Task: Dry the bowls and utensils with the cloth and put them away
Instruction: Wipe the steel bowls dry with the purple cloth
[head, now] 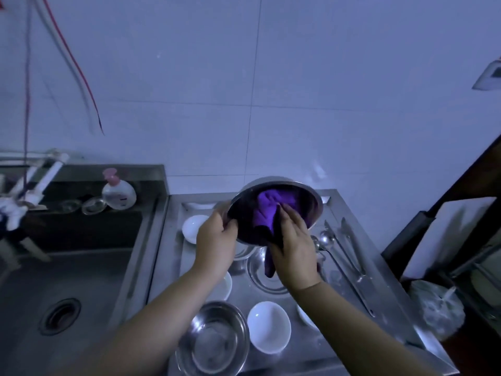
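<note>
Nearest, a steel bowl point(212, 339) sits on the counter point(390, 302). Farther off, the left hand point(214, 241) fingers grip the tilted metal bowl point(276, 210) by its rim; the right hand point(294, 246) presses the purple cloth point(267, 213) inside. A wet rim could slip, dropping it onto the white bowls point(268, 327) below.

Sink point(67, 280) left of drainboard point(390, 289); bowls on drainboard; ladle point(325, 240) right; soap bottle point(118, 192) behind sink.
</note>
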The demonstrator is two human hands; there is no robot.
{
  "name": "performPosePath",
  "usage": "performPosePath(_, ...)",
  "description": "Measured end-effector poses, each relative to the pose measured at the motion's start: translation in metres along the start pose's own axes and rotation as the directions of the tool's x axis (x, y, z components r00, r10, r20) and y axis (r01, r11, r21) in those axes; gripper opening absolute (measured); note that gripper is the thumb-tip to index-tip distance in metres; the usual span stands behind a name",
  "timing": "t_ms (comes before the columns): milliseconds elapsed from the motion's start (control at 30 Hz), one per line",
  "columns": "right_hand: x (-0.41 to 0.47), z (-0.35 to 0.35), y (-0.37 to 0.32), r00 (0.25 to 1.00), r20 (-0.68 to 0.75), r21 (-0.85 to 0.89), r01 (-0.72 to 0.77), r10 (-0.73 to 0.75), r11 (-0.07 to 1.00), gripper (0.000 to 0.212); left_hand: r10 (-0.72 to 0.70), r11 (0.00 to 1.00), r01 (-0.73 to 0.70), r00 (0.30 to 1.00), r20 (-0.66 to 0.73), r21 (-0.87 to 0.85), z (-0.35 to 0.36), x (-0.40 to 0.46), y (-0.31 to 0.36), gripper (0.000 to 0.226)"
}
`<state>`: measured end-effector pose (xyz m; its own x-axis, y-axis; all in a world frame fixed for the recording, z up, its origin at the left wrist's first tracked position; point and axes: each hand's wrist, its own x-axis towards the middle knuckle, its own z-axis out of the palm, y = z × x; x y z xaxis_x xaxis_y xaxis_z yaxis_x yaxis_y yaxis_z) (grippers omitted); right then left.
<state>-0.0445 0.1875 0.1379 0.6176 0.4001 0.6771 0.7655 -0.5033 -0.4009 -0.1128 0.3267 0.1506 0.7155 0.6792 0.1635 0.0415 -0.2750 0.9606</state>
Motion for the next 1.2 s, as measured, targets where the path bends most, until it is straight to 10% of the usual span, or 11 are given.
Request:
performPosePath(200,-0.004,0.008,-0.032,0.952,0.266,-0.041,0.166,-0.149,0.985,0.072,-0.058,0.993,0.052,0.997,-0.053,-0.107,-0.006,-0.004,0.024,0.015)
performPosePath(400,0.002,0.009,-0.038,0.946,0.131,-0.065,0.307,-0.297,0.950,0.043,-0.154,0.984,0.142,0.981,-0.119,-0.105,-0.006,-0.001,0.043,0.015)
performPosePath(700,0.051,-0.027,0.044,0.650,0.155,-0.221,0.757,-0.744,0.615,0.020,-0.169,0.975,0.168,0.986,0.003,-0.148,-0.020,0.000,0.057,0.014)
performPosePath(967,0.007,-0.002,-0.004,0.939,-0.022,-0.166,0.336,-0.344,0.927,0.030,-0.272,0.933,0.251,0.961,-0.048,-0.258,0.005,-0.011,0.059,0.013)
performPosePath(1100,0.002,0.001,-0.009,0.919,-0.018,-0.068,0.392,-0.394,0.917,0.029,-0.311,0.940,0.293,0.946,-0.088,-0.173,0.004,-0.012,0.057,0.019)
performPosePath(1200,0.012,-0.010,0.020,0.762,0.025,-0.109,0.646,-0.647,0.756,0.021,-0.289,0.957,0.288,0.956,-0.043,-0.021,-0.012,0.000,0.065,0.017)
